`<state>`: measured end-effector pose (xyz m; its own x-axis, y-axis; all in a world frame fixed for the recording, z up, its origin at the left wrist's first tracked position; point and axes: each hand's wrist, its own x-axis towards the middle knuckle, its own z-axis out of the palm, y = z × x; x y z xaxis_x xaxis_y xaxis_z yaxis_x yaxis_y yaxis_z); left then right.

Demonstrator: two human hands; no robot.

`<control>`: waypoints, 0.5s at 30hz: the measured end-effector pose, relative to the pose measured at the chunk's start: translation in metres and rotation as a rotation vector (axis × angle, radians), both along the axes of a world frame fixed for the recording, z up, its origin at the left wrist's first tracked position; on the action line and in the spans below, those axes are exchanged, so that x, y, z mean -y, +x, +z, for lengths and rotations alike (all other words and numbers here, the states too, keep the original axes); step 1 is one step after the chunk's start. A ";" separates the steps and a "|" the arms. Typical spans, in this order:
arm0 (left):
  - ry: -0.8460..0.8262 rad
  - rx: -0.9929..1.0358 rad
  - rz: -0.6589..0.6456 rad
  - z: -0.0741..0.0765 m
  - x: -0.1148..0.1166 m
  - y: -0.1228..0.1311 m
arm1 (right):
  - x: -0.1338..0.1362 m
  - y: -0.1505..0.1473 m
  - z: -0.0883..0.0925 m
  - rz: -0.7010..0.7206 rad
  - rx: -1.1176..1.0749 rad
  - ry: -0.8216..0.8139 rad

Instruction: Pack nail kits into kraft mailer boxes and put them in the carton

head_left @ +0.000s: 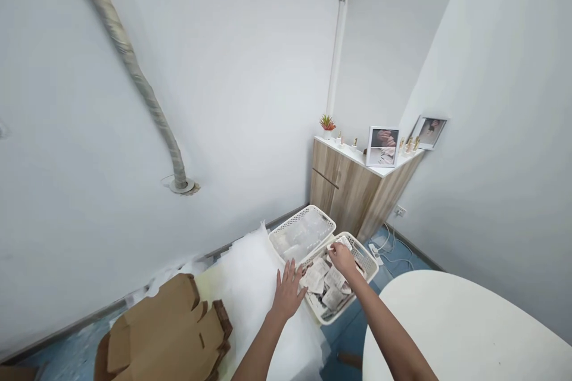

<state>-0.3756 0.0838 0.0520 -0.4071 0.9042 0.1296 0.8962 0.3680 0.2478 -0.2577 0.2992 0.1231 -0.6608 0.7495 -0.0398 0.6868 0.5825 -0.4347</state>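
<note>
My left hand (287, 292) lies flat with fingers spread on the near rim of a white perforated basket (369, 260), beside white foam sheeting (250, 274). My right hand (343, 258) reaches into that basket and pinches a small white packet (343, 243) near its far edge. Several similar flat packets (324, 283) fill the basket. A second white basket (302, 230) with clear bagged items sits just behind it.
Flattened cardboard boxes (170, 333) lie at the lower left. A white round table (465, 327) fills the lower right. A wooden cabinet (353, 190) with framed pictures and a small plant stands in the corner. A wrapped pipe (134, 71) runs down the wall.
</note>
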 end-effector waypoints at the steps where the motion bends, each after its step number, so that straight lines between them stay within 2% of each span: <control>1: 0.024 -0.046 -0.007 -0.004 -0.004 -0.004 | -0.014 -0.020 0.000 0.000 0.002 0.018; 4: 0.088 -0.164 -0.028 -0.012 -0.010 -0.011 | -0.046 -0.075 -0.005 0.015 0.025 0.079; 8: 0.105 -0.236 -0.022 -0.011 -0.011 -0.010 | -0.066 -0.127 -0.020 0.052 0.088 0.123; 15: 0.029 -0.072 -0.022 -0.002 -0.009 -0.007 | -0.068 -0.160 -0.037 -0.055 0.109 0.127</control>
